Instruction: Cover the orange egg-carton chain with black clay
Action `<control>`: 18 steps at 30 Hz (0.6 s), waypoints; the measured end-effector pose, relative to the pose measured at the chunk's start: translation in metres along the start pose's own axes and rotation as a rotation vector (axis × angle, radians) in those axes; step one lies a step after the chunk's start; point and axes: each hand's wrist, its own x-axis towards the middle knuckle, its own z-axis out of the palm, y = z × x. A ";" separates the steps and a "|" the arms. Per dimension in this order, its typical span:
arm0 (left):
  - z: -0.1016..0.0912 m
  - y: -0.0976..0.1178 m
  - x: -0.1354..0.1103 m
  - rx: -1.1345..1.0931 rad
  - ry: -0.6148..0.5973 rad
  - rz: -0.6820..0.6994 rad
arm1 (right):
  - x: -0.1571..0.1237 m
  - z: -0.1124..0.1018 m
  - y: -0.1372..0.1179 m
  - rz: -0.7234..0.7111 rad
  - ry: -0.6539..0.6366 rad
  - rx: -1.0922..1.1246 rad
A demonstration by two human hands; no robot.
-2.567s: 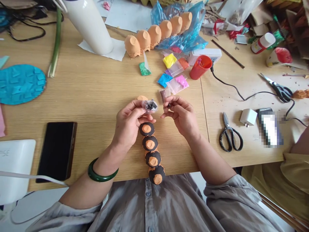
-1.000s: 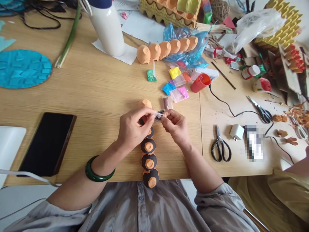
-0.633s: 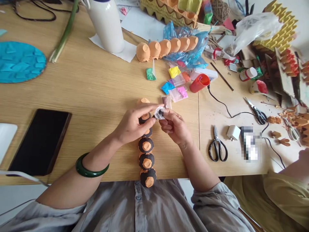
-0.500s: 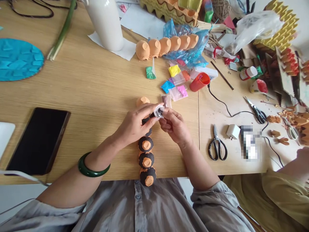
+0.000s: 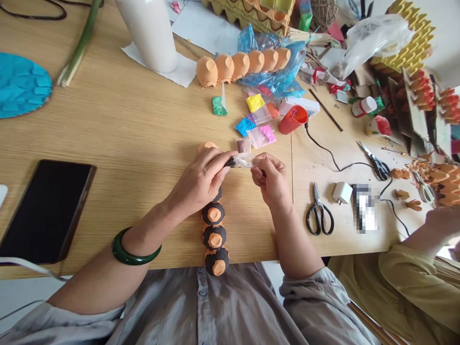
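Observation:
Between my hands a small clear plastic bag [image 5: 243,160] with something black in it is stretched sideways. My left hand [image 5: 199,179] pinches its dark end between thumb and fingers. The other end of the bag is gripped by my right hand [image 5: 271,179], its fingers curled. Below my left hand an orange egg-carton strip [image 5: 214,239] runs toward me, its cups banded in black with orange tips; my hand hides part of it. Just beyond the bag lies a small packet of brown material [image 5: 243,145].
Colored packets [image 5: 255,102], a red cup [image 5: 293,120] and an orange carton strip [image 5: 244,66] lie farther back. Black-handled scissors [image 5: 319,211] and a white charger [image 5: 342,192] are at right, a phone [image 5: 46,211] at left. Another person's arm [image 5: 427,239] rests at far right.
My right hand has moved right, away from my left hand, and the bag, bunched up before, is now drawn out between them. The whole view has shifted slightly.

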 end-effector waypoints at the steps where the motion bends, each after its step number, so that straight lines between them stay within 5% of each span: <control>1: 0.000 -0.001 0.000 0.022 0.011 -0.015 | 0.001 -0.001 -0.001 0.021 -0.024 0.007; 4: -0.001 -0.002 -0.001 0.072 0.081 -0.037 | 0.000 -0.001 -0.002 -0.019 -0.061 0.030; 12: -0.001 0.001 -0.001 0.090 0.150 -0.021 | -0.014 0.008 0.017 -0.459 -0.129 -0.279; 15: -0.005 0.008 0.001 -0.133 0.175 -0.072 | -0.013 0.008 0.020 -0.415 -0.082 -0.273; 18: -0.010 0.013 0.005 -0.551 0.144 -0.334 | -0.013 0.004 0.019 -0.394 -0.106 -0.256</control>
